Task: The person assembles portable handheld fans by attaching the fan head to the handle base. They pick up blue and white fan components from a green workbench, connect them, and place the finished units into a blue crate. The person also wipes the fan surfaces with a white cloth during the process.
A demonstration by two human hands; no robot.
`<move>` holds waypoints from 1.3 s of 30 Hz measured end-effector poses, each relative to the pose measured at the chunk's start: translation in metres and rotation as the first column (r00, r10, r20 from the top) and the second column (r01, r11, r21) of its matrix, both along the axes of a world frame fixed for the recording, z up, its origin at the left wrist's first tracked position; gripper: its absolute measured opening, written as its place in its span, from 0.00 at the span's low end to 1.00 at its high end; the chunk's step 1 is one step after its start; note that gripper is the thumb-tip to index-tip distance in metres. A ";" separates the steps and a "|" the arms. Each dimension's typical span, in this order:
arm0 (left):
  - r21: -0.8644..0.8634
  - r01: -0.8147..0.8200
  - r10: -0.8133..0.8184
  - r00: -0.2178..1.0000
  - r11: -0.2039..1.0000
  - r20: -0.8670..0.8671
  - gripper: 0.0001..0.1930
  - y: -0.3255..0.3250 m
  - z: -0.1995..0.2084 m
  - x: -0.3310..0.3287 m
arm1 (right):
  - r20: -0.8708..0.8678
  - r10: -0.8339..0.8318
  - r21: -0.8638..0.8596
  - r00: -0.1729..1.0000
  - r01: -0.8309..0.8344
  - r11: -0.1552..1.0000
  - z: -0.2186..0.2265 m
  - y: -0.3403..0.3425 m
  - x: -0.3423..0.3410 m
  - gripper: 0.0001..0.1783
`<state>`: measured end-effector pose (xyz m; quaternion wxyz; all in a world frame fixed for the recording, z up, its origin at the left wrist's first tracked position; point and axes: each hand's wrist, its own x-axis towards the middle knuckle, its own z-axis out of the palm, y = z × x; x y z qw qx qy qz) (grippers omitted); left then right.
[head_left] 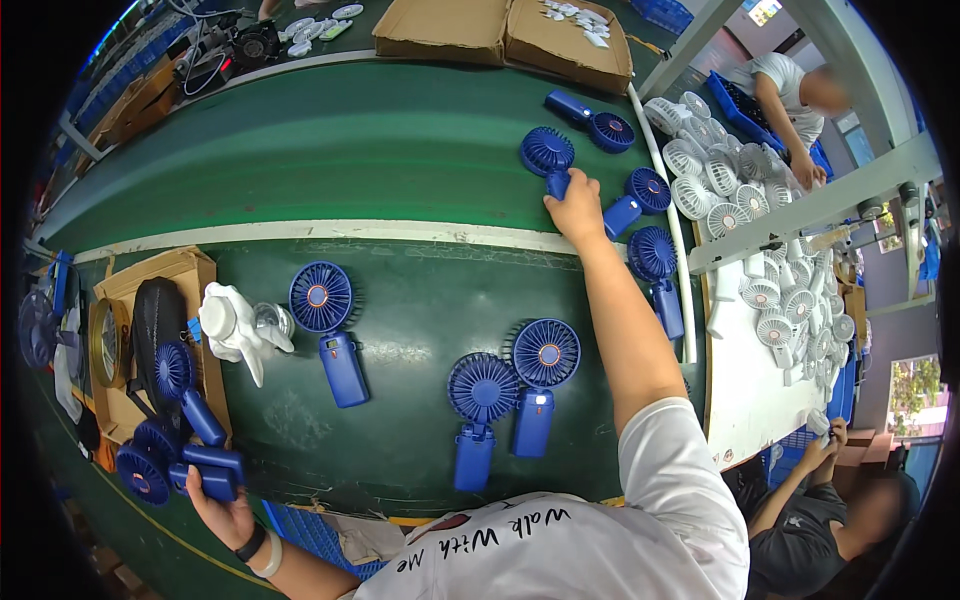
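At the far right end of the green conveyor belt, my right hand is closed round the handle of a blue handheld fan. Three more blue fans lie near it, one of them a fan by the white rail. My left hand, at the bench's near left corner, grips the handle of another blue handheld fan. Other blue fans overlap there, including one with its head over a carton; which heads belong to which handles is partly hidden. On the bench lie a single fan and a side-by-side pair.
A cardboard carton holds a tape roll and a black pouch. Beside it are a white cloth-like bundle and a clear jar. White fans crowd a table at right, where two other people work. An open box sits beyond the belt.
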<state>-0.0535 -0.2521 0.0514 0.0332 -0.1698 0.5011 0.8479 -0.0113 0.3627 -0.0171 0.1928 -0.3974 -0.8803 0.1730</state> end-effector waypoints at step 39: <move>0.502 0.779 -0.714 0.589 0.376 -0.379 0.42 0.243 -0.046 0.049 | -0.705 0.032 -0.689 0.708 -0.696 0.201 0.052 -0.162 0.075 0.23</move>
